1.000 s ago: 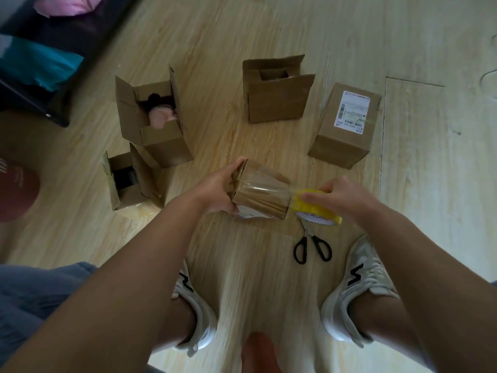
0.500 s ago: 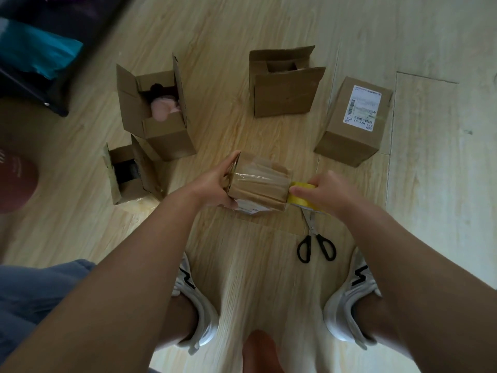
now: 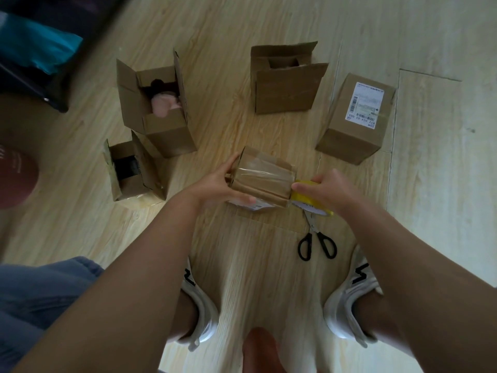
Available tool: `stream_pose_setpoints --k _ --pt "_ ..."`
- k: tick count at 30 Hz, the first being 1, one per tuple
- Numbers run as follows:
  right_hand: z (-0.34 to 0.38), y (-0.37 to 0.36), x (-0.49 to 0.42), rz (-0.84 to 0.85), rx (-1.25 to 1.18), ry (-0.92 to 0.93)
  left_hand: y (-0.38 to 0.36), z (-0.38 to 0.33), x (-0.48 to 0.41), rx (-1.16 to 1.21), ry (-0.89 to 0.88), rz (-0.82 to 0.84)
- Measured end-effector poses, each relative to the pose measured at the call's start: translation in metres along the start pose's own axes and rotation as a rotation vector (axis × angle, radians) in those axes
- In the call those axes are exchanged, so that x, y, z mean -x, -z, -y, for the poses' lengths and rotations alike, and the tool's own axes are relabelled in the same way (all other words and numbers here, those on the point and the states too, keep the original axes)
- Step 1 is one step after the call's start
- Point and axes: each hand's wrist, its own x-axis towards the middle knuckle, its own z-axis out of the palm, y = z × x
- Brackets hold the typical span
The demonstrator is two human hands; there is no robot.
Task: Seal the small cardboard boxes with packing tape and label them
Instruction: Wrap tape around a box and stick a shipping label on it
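A small cardboard box (image 3: 263, 179) is held above the wooden floor at the centre, with clear tape across its top face. My left hand (image 3: 220, 184) grips its left end, thumb on top. My right hand (image 3: 326, 188) holds a yellow roll of packing tape (image 3: 309, 203) pressed against the box's right end. A sealed box with a white shipping label (image 3: 356, 117) stands at the right. Three open boxes stand further off: one with a pink item (image 3: 156, 109), one at the far left (image 3: 131, 170), one at the back (image 3: 285, 79).
Black-handled scissors (image 3: 316, 239) lie on the floor just below the tape roll. My two white shoes (image 3: 200, 305) (image 3: 352, 292) stand at the bottom. A dark piece of furniture (image 3: 48, 49) with teal fabric fills the top left corner.
The tape roll has moved left, up against the box's right end. The held box has shifted slightly away from me.
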Motion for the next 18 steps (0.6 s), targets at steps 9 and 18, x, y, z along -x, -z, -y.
stream_pose_setpoints --k 9,18 --pt "0.005 -0.004 0.010 0.020 -0.028 0.034 -0.031 0.000 -0.004 0.230 0.015 -0.267" --pt "0.004 -0.014 0.004 0.029 -0.135 0.025 -0.033 0.012 -0.011 0.160 0.001 -0.420"
